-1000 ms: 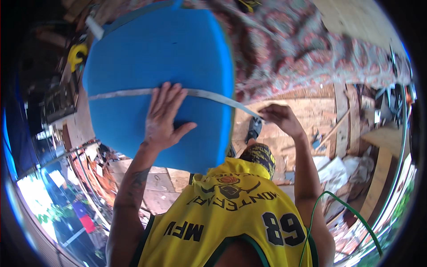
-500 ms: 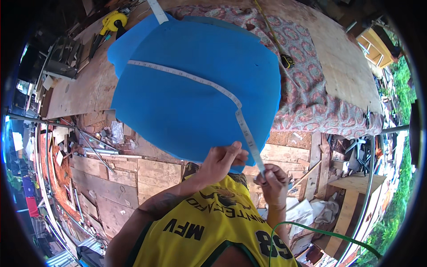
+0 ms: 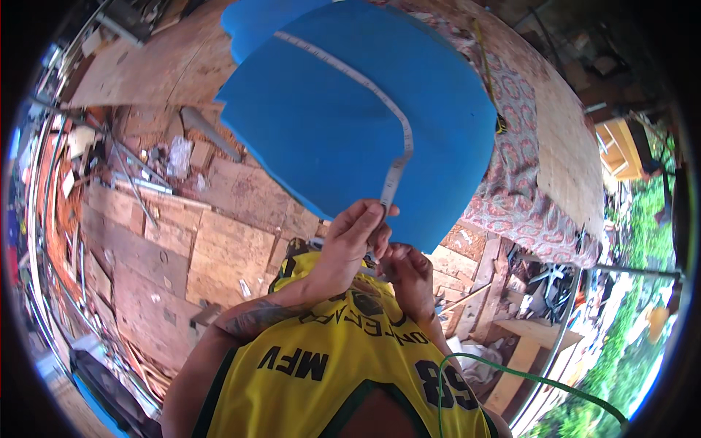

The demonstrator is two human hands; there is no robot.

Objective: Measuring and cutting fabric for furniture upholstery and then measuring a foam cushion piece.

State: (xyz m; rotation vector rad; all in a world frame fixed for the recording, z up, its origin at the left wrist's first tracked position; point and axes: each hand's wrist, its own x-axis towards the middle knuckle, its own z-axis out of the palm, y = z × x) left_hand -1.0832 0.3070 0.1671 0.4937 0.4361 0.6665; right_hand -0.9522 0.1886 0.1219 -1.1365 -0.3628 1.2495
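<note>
A white flexible tape measure (image 3: 393, 177) curves over a large blue sheet (image 3: 314, 124) and bends down toward me at its near edge. My left hand (image 3: 354, 230) is closed on the tape, thumb and forefinger pinching it over the sheet's near part. Just right of it and nearer my body, my right hand (image 3: 409, 276) has its fingers pinched together on the tape's near length. Most of that length is hidden by the fingers. Both hands are close together in front of my yellow jersey (image 3: 321, 343).
Under the sheet, a patterned red-grey cloth (image 3: 515, 168) covers part of a plywood table (image 3: 562, 153). A yellow-black retractable tape (image 3: 500, 124) lies at the sheet's right edge. Wood boards (image 3: 230, 255) and scraps cover the ground. A green cord (image 3: 511, 372) hangs at lower right.
My left hand, which was beside the tape, now grips it. The right hand has moved left and in toward my body. The view has shifted, and the tape's near part slants left.
</note>
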